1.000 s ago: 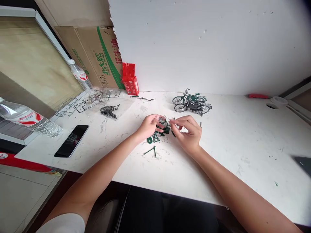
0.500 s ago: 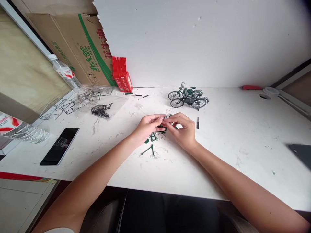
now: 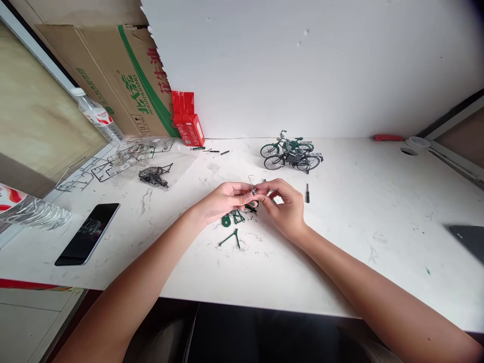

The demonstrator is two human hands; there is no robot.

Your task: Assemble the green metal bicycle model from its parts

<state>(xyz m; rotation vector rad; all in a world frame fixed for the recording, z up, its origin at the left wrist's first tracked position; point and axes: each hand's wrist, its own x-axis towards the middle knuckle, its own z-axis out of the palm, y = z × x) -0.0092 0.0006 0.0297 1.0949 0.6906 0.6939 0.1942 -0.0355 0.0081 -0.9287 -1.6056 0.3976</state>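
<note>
My left hand (image 3: 224, 199) and my right hand (image 3: 284, 205) meet fingertip to fingertip above the white table (image 3: 359, 217), both pinching a tiny silver wire part (image 3: 252, 185). Right under the fingers lie green model-bicycle pieces (image 3: 238, 217), a round green piece (image 3: 226, 221) and a green fork-shaped piece (image 3: 230, 238). What else the fingers hold is too small to tell.
Two finished model bicycles (image 3: 292, 155) stand behind the hands. A small dark screwdriver bit (image 3: 307, 192) lies right of my right hand. Plastic bags with parts (image 3: 153, 169) and sprues, a phone (image 3: 86, 233), water bottles (image 3: 97, 116), a red box (image 3: 188, 122) and a cardboard box (image 3: 113, 75) fill the left side.
My hands have drawn together, and the fingertips now share the small wire part. The view has shifted slightly.
</note>
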